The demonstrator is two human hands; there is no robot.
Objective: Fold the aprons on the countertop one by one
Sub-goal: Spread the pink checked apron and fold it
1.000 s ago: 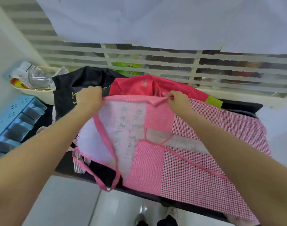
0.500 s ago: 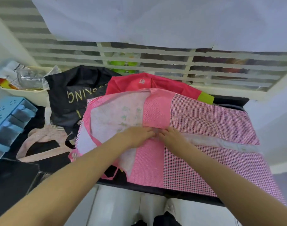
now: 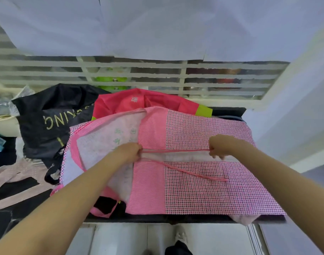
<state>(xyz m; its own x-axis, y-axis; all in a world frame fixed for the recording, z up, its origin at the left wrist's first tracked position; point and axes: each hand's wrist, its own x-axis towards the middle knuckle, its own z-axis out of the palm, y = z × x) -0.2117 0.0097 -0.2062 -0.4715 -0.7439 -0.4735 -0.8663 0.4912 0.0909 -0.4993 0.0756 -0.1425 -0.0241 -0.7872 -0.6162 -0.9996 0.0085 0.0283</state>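
Pink apron (image 3: 203, 188) lies spread on the countertop (image 3: 157, 220), edges folded to the middle. Left hand (image 3: 129, 150) and right hand (image 3: 219, 146) each pinch the strap (image 3: 176, 150), stretched taut between them, probably to tuck it in before the next fold.

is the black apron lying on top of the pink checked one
No, the black apron lies behind and to the left, and the pink checked apron overlaps its near edge.
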